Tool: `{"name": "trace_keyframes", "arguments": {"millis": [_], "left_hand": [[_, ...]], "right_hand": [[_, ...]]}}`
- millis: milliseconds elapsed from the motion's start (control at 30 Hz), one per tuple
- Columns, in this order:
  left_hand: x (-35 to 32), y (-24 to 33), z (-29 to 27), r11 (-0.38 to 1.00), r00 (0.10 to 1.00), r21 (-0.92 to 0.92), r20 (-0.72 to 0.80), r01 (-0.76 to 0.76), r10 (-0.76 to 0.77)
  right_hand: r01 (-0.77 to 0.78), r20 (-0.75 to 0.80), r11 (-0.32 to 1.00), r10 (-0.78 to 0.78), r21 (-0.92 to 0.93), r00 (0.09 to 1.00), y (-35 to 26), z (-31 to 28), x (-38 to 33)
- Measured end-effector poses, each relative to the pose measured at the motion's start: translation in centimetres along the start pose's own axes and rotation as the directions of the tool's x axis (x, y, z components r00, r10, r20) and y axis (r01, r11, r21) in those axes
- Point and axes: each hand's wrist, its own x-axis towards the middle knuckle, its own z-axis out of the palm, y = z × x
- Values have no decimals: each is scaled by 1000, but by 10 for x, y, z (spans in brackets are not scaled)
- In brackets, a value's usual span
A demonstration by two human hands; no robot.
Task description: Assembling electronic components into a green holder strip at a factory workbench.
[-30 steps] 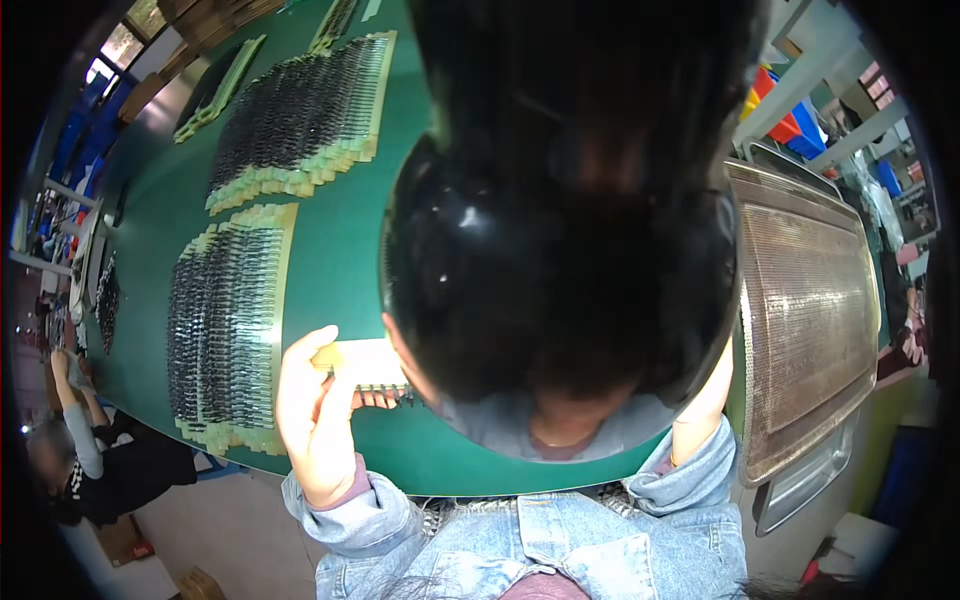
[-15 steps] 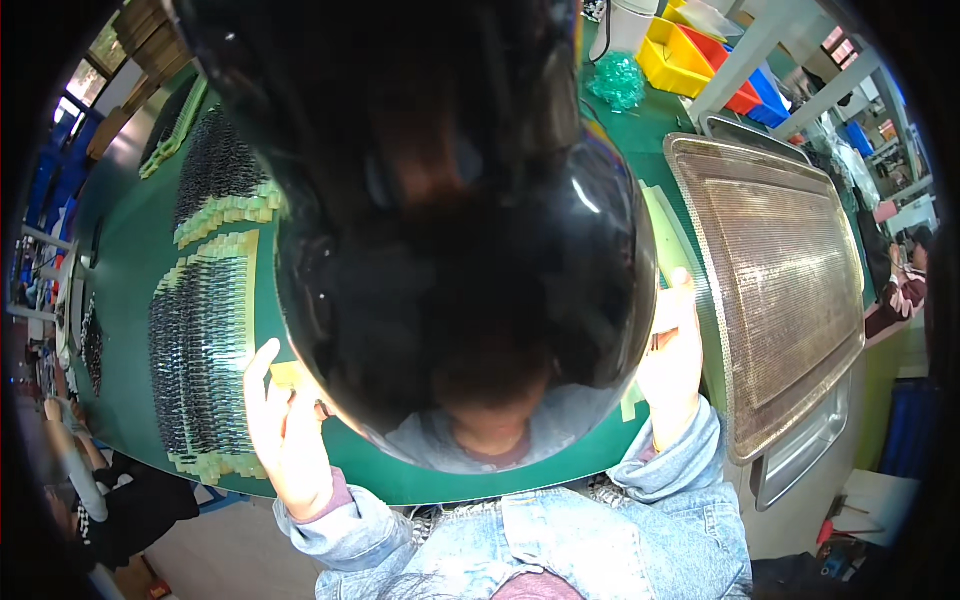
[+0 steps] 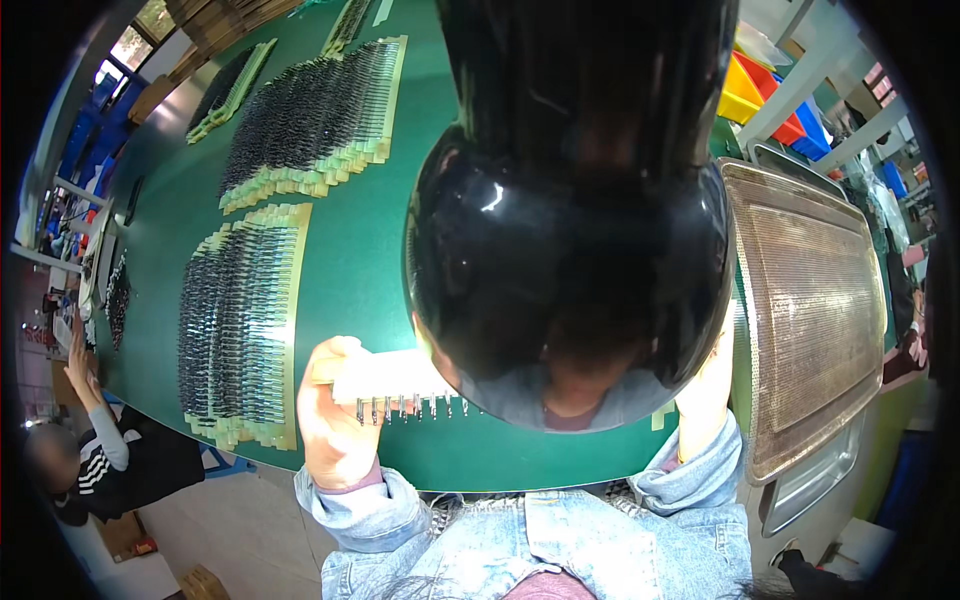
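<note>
My left hand (image 3: 335,415) grips one end of a pale yellow strip (image 3: 385,378) with a row of small dark components hanging from its lower edge. The strip runs to the right and disappears behind a large glossy black object (image 3: 570,220) that blocks the middle of the view. My right hand (image 3: 705,395) shows only partly below that black object, near the table's front edge; what it holds is hidden. Both sleeves are light blue denim.
The green table (image 3: 350,270) carries several rows of yellow strips with dark components (image 3: 240,320) at left and more further back (image 3: 310,125). A metal mesh tray (image 3: 810,300) lies at right. Coloured bins (image 3: 760,95) stand behind. Another person (image 3: 110,450) is at the far left.
The view has shifted and the black object now sits higher. My left hand now holds the strip level in front of me, with its dark components plainly showing.
</note>
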Motion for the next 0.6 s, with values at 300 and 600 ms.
{"name": "trace_keyframes", "arguments": {"millis": [300,600], "left_hand": [[-15,-19,0,977,872,188,489,-97,-7],[-35,-16,0,916,998,395,-44,67,-54]], "right_hand": [[443,354,501,-268,-743,896,8,-30,4],[547,385,341,-438,-765,812,-22,15,-16]]}}
